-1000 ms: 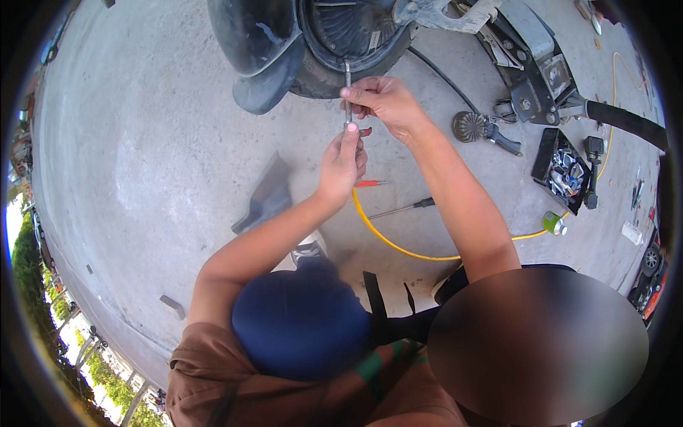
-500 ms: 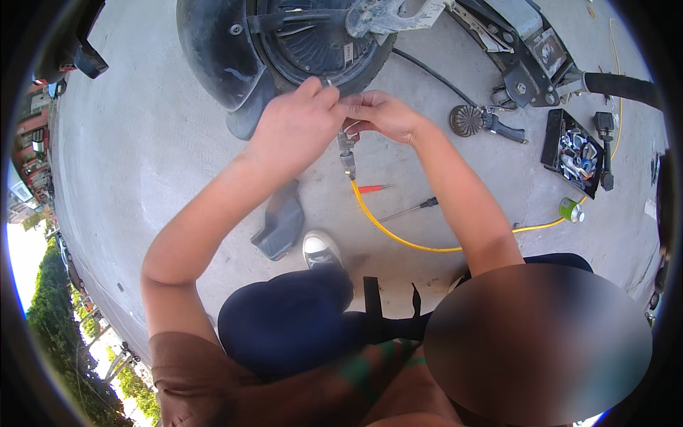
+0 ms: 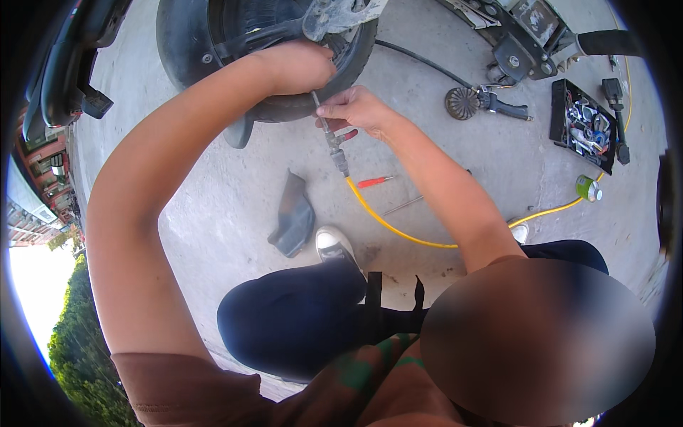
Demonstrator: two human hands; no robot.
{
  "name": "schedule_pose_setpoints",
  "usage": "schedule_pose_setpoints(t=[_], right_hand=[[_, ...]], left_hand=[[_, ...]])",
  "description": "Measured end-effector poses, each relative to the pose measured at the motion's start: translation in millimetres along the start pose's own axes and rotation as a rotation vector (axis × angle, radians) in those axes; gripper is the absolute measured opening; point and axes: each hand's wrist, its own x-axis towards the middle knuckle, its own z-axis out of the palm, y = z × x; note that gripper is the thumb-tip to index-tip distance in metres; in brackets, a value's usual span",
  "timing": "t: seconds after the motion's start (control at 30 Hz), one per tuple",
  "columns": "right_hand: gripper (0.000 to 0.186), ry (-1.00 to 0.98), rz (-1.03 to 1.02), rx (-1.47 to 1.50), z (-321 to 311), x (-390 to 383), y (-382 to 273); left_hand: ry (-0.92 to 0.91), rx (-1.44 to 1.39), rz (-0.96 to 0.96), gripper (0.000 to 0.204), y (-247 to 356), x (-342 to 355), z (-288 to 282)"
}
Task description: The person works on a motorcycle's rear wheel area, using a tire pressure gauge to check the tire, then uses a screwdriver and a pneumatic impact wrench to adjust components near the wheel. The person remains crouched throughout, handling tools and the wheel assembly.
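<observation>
A scooter-like vehicle's black wheel (image 3: 363, 60) with a dusty black fender (image 3: 181, 43) stands at the top. My left hand (image 3: 302, 67) reaches over it with the fingers curled in at the rim, by the spokes; what they grip there is hidden. Just below, near the tire's lower edge, my right hand (image 3: 359, 112) pinches a metal air nozzle (image 3: 334, 146), its thin tip pointing up toward the wheel and my left hand. A red lever shows beside the fitting. From its lower end runs a yellow air hose (image 3: 398, 231).
Right of the wheel lies a tire inflator gun (image 3: 509, 107) with a round gauge. Farther right are a black tool box (image 3: 562, 117) and a green can (image 3: 588, 188). A red-handled tool (image 3: 375, 182) and a grey plastic cover (image 3: 293, 217) lie near my shoe (image 3: 334, 243).
My left hand has moved up from beside my right hand onto the wheel. My right hand has shifted slightly left with the nozzle. The view has moved too.
</observation>
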Motion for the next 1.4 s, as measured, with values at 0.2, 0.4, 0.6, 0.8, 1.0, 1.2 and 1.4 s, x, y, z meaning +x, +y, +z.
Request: schedule_pose_setpoints(t=[0.2,0.4,0.6,0.8,1.0,1.2,1.4], right_hand=[[0.023,0.159,-0.020,-0.140,6,0,0],[0.027,-0.025,0.010,0.045,1,-5,6],[0.025,0.065,0.037,-0.041,6,-7,-3],[0.027,0.102,-0.006,-0.102,10,-6,5],[0.024,-0.038,-0.020,0.113,6,-13,16],[0.028,0.074,0.063,0.103,11,-14,7],[0.031,-0.005,0.021,0.091,9,-11,24]], left_hand=[[0.017,-0.023,-0.010,0.012,-1,0,5],[0.008,-0.065,0.006,0.013,-4,0,6],[0.029,-0.096,-0.001,0.011,-4,1,8],[0.022,-0.084,-0.019,0.011,-2,-2,8],[-0.013,-0.028,0.093,0.013,-1,-6,-7],[-0.069,-0.041,0.087,0.014,-1,-5,-9],[-0.030,0.002,0.150,0.010,-2,-10,-8]])
